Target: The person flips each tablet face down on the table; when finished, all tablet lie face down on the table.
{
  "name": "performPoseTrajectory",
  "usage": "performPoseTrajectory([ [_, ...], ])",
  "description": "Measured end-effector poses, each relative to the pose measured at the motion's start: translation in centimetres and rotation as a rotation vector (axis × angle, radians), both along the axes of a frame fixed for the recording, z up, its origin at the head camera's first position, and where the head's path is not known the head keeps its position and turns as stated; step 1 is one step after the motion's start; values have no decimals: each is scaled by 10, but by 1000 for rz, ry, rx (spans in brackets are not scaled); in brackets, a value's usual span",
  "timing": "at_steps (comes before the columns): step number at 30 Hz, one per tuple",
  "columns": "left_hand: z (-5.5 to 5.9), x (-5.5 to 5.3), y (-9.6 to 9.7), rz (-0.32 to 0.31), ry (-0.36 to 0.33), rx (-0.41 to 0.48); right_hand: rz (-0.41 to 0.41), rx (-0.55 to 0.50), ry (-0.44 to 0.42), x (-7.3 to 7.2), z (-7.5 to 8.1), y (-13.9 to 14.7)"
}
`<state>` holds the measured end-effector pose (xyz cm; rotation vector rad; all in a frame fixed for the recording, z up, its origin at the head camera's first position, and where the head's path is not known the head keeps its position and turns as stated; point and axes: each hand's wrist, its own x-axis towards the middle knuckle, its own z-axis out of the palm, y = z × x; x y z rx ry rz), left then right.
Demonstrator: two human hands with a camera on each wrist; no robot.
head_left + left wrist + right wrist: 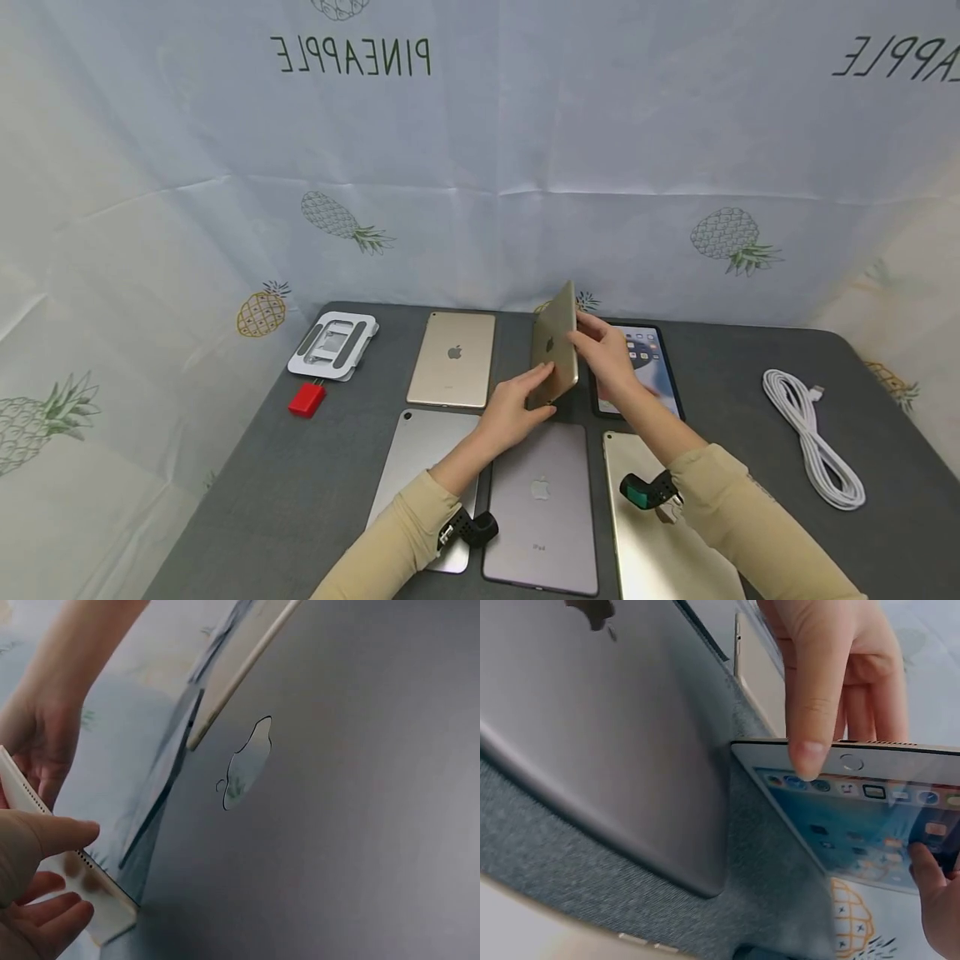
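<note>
A gold-backed tablet (551, 354) stands tilted on its edge between both hands, over the middle of the table. My left hand (513, 410) pinches its lower edge, the thumb by the round home button (852, 762) in the right wrist view. At the opposite part of the tablet, my right hand (607, 358) grips the side edge, with a digit on the screen. App icons glow on that screen (832, 825). Below the hands lies a grey tablet (540, 508), back up. Just behind the right hand, another tablet (658, 362) lies with its screen lit.
Silver (420, 442) and gold (637, 517) tablets lie under the forearms; another gold tablet (450, 358) lies back left. A white folding stand (352, 333) and red plug (307, 400) are far left, a coiled white cable (813, 442) right. A pineapple-print curtain (495, 150) hangs behind.
</note>
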<state>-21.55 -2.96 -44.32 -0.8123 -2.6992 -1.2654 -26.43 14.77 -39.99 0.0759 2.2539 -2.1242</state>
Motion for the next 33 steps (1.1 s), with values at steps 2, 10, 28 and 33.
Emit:
performPoseTrajectory([
  [2,-1,0,1,-2,18,-8,-4,-28,7,0,-2,2],
  [10,-3,0,-4,19,92,-93,40,-183,-3,-1,-12,6],
  [28,-10,-3,-13,45,132,-282,-30,17,-43,-8,-47,13],
  [33,-12,-4,-12,67,108,-317,-20,304,-13,-8,-47,17],
])
